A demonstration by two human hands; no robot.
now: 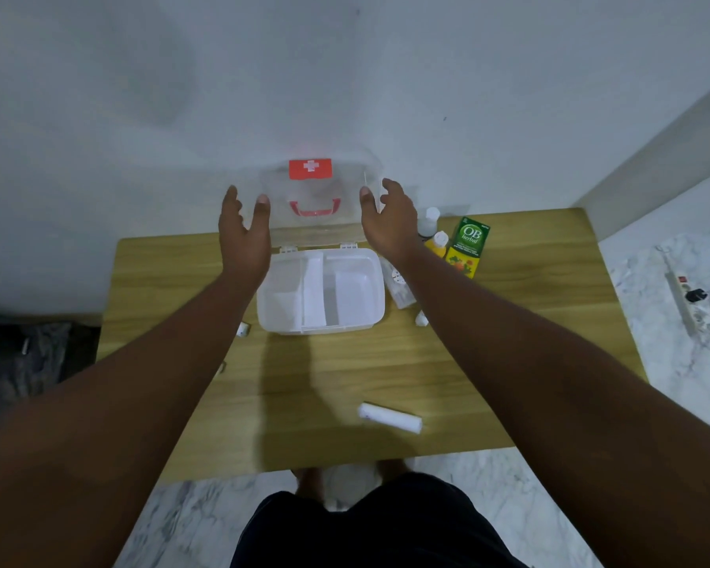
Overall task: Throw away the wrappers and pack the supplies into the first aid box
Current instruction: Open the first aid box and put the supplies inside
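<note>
The white first aid box [277, 317] stands open at the back of the wooden table [160, 289]; its divided inside holds nothing. Its clear lid [310, 186], with a red cross label and red handle, is upright near the wall. My left hand [242, 231] is at the lid's left edge and my right hand [386, 219] at its right edge, each edge between thumb and fingers. A white roll [390, 418] lies near the table's front. Right of the box are a green OB herbal carton [468, 252], a yellow bottle [437, 243], a clear bottle [429, 221] and a flat clear packet [400, 286].
Small white pieces lie right of the box [422, 319] and left of it [242, 330]. The white wall is just behind the table. A power strip [685, 297] with cables lies on the marble floor to the right. Dark cloth [17, 354] lies on the left.
</note>
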